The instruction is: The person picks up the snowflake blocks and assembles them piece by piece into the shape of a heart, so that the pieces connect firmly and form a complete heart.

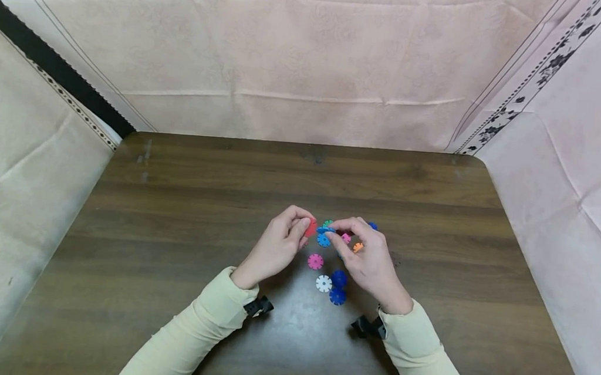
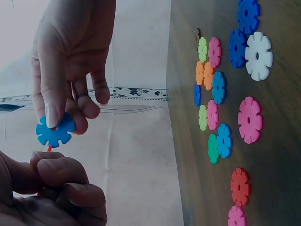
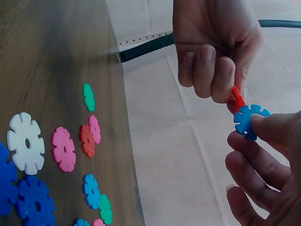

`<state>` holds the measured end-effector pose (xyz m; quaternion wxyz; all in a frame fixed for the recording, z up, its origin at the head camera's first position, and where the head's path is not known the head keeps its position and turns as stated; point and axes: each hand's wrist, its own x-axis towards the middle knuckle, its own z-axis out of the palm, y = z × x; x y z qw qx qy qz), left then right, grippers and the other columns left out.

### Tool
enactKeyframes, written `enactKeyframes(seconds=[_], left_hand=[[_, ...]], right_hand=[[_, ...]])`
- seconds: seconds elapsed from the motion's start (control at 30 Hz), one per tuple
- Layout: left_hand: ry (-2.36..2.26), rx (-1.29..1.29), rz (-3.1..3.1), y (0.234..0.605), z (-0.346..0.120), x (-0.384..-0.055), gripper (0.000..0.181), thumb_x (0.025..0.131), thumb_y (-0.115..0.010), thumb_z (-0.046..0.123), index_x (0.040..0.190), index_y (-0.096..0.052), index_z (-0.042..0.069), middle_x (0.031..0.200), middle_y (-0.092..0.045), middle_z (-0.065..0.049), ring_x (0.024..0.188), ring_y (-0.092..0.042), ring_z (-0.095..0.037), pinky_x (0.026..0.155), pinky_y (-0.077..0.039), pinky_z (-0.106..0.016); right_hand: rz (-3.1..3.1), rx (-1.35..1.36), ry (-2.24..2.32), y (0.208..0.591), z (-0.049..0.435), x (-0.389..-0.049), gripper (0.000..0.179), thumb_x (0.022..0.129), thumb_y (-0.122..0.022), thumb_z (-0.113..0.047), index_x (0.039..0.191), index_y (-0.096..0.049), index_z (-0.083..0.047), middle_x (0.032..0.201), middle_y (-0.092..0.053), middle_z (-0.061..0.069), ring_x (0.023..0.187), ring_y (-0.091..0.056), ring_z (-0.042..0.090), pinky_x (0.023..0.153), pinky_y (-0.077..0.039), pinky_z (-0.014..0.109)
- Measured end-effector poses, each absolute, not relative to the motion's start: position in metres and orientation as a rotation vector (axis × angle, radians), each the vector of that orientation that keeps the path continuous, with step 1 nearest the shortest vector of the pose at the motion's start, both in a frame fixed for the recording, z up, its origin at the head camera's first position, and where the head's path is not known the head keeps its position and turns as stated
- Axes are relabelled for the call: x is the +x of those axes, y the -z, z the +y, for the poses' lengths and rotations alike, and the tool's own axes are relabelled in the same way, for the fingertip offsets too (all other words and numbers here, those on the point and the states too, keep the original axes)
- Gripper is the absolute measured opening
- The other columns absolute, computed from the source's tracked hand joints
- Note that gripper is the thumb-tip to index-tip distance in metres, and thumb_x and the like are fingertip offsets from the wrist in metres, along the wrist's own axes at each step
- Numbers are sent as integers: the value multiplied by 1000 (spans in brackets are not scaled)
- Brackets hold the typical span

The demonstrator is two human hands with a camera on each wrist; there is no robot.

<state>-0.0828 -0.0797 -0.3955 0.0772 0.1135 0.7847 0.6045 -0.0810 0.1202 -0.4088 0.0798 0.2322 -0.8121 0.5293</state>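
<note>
Head view, red disc [image 1: 311, 228] pinched between left fingers [image 1: 302, 213], blue disc [image 1: 322, 230] between right fingers [image 1: 349, 224]

Brown wood-grain table [image 1: 179, 243]: scattered notched discs [image 1: 315, 261], white one [image 1: 323, 283] touching dark-blue one [image 3: 34, 197].

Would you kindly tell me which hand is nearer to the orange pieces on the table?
Right: in the head view, the right hand appears directly beside the orange pieces, while the left hand is clearly farther off, to their left.
</note>
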Motion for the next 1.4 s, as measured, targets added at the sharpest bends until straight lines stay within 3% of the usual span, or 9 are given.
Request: enactKeyframes(seconds=[0.27,0.5,0.87,1.17,1.4], left_hand=[[-1765,338,2392,393,-77,-84,21,105,-42,18,114,-55,4,74,-52,-15,68,-54,-32,62,-47,-31],[-1698,336,2470,390,-70,-85,18,105,-42,16,113,-53,5,86,-54,-17,69,-51,-24,63,-47,-33],[-1651,339,2565,389,-66,-86,19,105,-39,16,108,-54,6,79,-51,-5,65,-51,-20,59,-46,-29],[-1633,356,2607,387,-64,-85,19,105,-39,15,109,-53,3,82,-54,-19,63,-48,-20,56,-42,-27],[-1612,336,2677,389,-60,-85,20,106,-38,15,107,-55,3,82,-54,-9,71,-51,-18,63,-45,-30]], right_hand=[[-2367,770,-1485,411,118,-84,19,84,-74,-9,103,-70,-10,96,-69,-1,86,-61,13,72,-54,25],[-2283,792,-1426,412,117,-88,17,83,-76,-11,100,-74,-9,92,-70,-1,82,-63,11,69,-55,22],[-2210,822,-1400,409,113,-88,17,79,-78,-4,97,-75,-6,90,-72,2,80,-66,13,68,-53,18],[-2222,842,-1334,406,113,-88,21,78,-80,-2,98,-75,-3,91,-73,3,77,-66,13,66,-51,17],[-2209,851,-1324,407,113,-89,21,78,-80,-2,98,-75,-2,90,-73,4,77,-66,15,66,-51,16]])
